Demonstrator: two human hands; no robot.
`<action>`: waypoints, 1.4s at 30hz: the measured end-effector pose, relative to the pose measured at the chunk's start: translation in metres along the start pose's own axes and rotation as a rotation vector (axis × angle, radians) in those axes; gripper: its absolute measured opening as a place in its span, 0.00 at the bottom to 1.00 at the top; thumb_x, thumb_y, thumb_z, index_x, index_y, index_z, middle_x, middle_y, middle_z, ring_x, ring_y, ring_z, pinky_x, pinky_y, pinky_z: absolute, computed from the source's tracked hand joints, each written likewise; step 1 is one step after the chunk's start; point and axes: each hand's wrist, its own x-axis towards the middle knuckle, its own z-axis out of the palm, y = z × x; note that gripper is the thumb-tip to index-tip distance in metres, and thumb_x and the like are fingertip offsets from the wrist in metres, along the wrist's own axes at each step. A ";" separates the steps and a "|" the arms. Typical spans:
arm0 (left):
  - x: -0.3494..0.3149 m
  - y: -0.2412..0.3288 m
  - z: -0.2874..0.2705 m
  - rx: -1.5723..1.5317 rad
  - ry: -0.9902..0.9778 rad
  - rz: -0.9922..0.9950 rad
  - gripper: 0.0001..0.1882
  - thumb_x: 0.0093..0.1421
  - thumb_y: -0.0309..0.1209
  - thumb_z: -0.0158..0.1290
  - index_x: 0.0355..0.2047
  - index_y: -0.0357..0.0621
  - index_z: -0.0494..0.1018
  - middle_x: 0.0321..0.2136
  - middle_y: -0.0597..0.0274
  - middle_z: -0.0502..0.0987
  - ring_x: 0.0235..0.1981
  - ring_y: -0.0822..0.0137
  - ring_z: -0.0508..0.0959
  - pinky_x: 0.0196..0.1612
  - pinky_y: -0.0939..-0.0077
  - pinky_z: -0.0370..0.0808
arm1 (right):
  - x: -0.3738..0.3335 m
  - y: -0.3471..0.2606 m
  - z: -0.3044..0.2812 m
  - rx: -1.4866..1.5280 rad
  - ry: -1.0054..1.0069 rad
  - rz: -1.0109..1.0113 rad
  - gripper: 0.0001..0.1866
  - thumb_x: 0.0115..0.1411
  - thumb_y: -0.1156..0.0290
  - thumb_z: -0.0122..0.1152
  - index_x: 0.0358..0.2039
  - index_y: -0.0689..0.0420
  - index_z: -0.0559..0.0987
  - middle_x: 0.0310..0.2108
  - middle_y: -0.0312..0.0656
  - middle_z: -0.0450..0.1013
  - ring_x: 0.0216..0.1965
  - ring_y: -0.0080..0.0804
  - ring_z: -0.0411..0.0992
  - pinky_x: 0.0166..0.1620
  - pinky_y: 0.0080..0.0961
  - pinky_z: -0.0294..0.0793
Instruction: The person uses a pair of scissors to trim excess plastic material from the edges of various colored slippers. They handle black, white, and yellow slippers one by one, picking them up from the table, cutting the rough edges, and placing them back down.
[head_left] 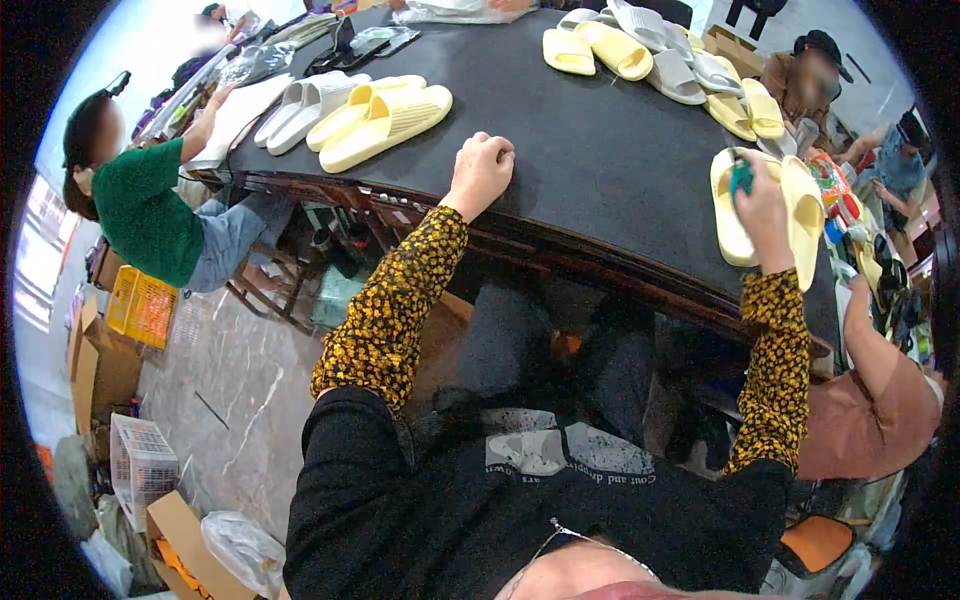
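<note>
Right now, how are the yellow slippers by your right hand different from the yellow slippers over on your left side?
The slippers by the right hand are a pale yellow pair, tilted up at the table's edge, with that hand on them holding something teal. The left-side yellow pair lies flat on the black table, untouched, beside white slippers. The left hand is a closed fist resting on the table. Both pairs are soft, open-toed slides.

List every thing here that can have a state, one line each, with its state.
left hand: closed in a fist, resting on the black table
right hand: holding a green cloth against the yellow slipper pair
yellow slipper pair: lying at the table's right edge
yellow and white slippers: lying flat in a row, untouched
</note>
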 end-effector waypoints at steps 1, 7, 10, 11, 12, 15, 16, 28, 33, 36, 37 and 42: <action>0.005 -0.006 -0.003 -0.075 0.004 -0.027 0.04 0.55 0.27 0.55 0.30 0.42 0.78 0.30 0.54 0.74 0.33 0.56 0.77 0.37 0.66 0.74 | -0.006 -0.017 0.005 0.017 -0.041 -0.045 0.21 0.57 0.69 0.59 0.51 0.50 0.68 0.34 0.53 0.75 0.36 0.53 0.75 0.36 0.44 0.73; 0.045 -0.031 -0.052 0.143 0.189 0.123 0.07 0.52 0.27 0.54 0.32 0.41 0.77 0.34 0.50 0.76 0.40 0.50 0.74 0.45 0.59 0.71 | -0.030 -0.015 0.030 -0.066 -0.210 -0.059 0.21 0.56 0.70 0.58 0.51 0.53 0.68 0.33 0.54 0.75 0.37 0.54 0.74 0.37 0.44 0.73; 0.057 -0.074 -0.083 0.407 0.181 0.041 0.11 0.52 0.29 0.54 0.36 0.42 0.76 0.38 0.49 0.75 0.43 0.49 0.73 0.47 0.56 0.70 | -0.028 -0.008 0.033 -0.136 -0.246 -0.047 0.20 0.56 0.71 0.57 0.50 0.56 0.68 0.32 0.54 0.75 0.36 0.52 0.74 0.37 0.44 0.73; 0.061 -0.087 -0.089 0.463 0.173 0.014 0.12 0.52 0.31 0.53 0.37 0.42 0.76 0.39 0.49 0.75 0.44 0.48 0.73 0.47 0.55 0.69 | -0.028 -0.002 0.033 -0.172 -0.258 -0.045 0.20 0.56 0.71 0.57 0.50 0.56 0.68 0.32 0.54 0.75 0.36 0.51 0.74 0.37 0.44 0.73; 0.063 -0.100 -0.095 0.534 0.162 -0.040 0.13 0.54 0.35 0.52 0.38 0.41 0.76 0.40 0.48 0.75 0.45 0.47 0.73 0.48 0.54 0.69 | -0.027 0.001 0.033 -0.215 -0.310 -0.029 0.19 0.57 0.70 0.57 0.49 0.57 0.68 0.32 0.54 0.75 0.36 0.51 0.75 0.37 0.44 0.73; 0.063 -0.130 -0.102 0.634 0.083 -0.222 0.15 0.56 0.37 0.51 0.39 0.41 0.76 0.41 0.48 0.75 0.46 0.47 0.72 0.49 0.54 0.69 | -0.033 0.030 0.043 -0.247 -0.236 -0.060 0.20 0.54 0.73 0.58 0.48 0.57 0.67 0.29 0.51 0.74 0.33 0.50 0.75 0.35 0.43 0.75; 0.067 -0.137 -0.101 0.596 0.026 -0.279 0.16 0.57 0.38 0.49 0.40 0.40 0.75 0.41 0.46 0.75 0.47 0.46 0.73 0.50 0.53 0.69 | -0.036 0.041 0.043 -0.237 -0.213 -0.059 0.20 0.55 0.72 0.58 0.48 0.56 0.67 0.29 0.51 0.74 0.33 0.51 0.75 0.35 0.43 0.75; 0.076 -0.186 -0.100 0.382 -0.128 -0.520 0.19 0.55 0.33 0.46 0.47 0.40 0.70 0.46 0.41 0.75 0.52 0.45 0.72 0.54 0.52 0.65 | -0.040 0.086 0.035 -0.174 -0.204 0.097 0.21 0.56 0.73 0.58 0.50 0.55 0.67 0.32 0.57 0.74 0.35 0.56 0.74 0.36 0.47 0.72; 0.078 -0.175 -0.100 0.428 -0.146 -0.504 0.20 0.54 0.35 0.49 0.46 0.42 0.71 0.46 0.44 0.76 0.50 0.46 0.75 0.54 0.52 0.65 | -0.034 0.057 0.029 0.102 -0.209 0.146 0.23 0.53 0.71 0.62 0.50 0.53 0.69 0.29 0.55 0.74 0.33 0.55 0.74 0.35 0.43 0.71; 0.085 -0.158 -0.091 0.429 -0.262 -0.474 0.16 0.53 0.36 0.50 0.39 0.42 0.74 0.41 0.47 0.78 0.47 0.47 0.76 0.51 0.53 0.67 | -0.029 0.011 0.010 0.323 -0.227 0.115 0.23 0.52 0.70 0.64 0.49 0.54 0.71 0.28 0.52 0.74 0.30 0.50 0.74 0.35 0.37 0.72; 0.084 -0.154 -0.083 0.370 -0.179 -0.442 0.13 0.53 0.37 0.52 0.32 0.40 0.76 0.37 0.46 0.79 0.43 0.48 0.78 0.47 0.57 0.71 | -0.026 -0.008 0.000 0.395 -0.239 0.115 0.23 0.52 0.69 0.65 0.49 0.55 0.72 0.27 0.51 0.74 0.29 0.48 0.74 0.35 0.35 0.72; 0.058 -0.030 -0.051 0.151 -0.178 -0.125 0.08 0.53 0.29 0.51 0.25 0.34 0.70 0.27 0.42 0.74 0.33 0.45 0.75 0.37 0.59 0.70 | -0.057 -0.066 -0.028 0.823 -0.267 0.249 0.26 0.51 0.68 0.69 0.51 0.59 0.73 0.33 0.37 0.75 0.36 0.20 0.69 0.42 0.22 0.71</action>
